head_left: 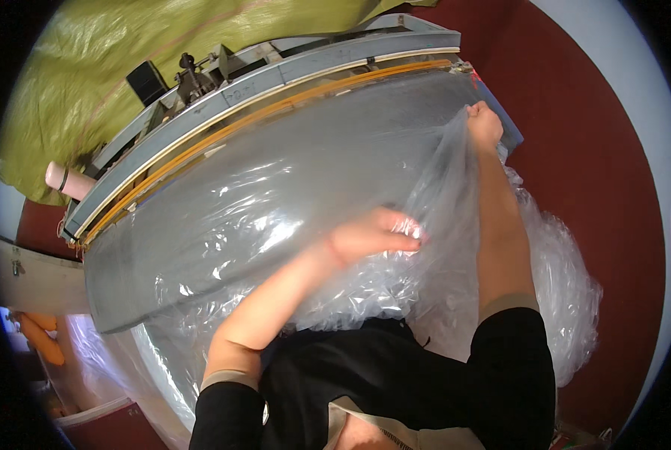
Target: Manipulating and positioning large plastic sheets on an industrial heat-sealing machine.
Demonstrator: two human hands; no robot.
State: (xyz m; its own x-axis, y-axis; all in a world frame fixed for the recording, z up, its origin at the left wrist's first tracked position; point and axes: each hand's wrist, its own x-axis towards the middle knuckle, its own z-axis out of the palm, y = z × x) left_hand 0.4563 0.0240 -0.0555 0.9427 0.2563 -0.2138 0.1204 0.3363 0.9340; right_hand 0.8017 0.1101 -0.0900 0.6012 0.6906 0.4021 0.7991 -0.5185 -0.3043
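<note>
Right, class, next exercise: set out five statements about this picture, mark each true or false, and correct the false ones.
1. The right hand holds clear plastic film. True.
2. The left hand is farther from the body than the right hand. False: it is nearer.
3. A pink cylinder is at the grey metal frame's right end. False: left end.
4. The sleeves are black with tan edges. True.
5. The crinkled sheet behind the frame is blue. False: yellow-green.

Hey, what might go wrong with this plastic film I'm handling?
Two risks, as I see it. Your right hand pinches the clear plastic film into a gathered point, so it might stretch or tear there. More film lies bunched and wrinkled beside your right forearm, where it could tangle or snag.
</note>
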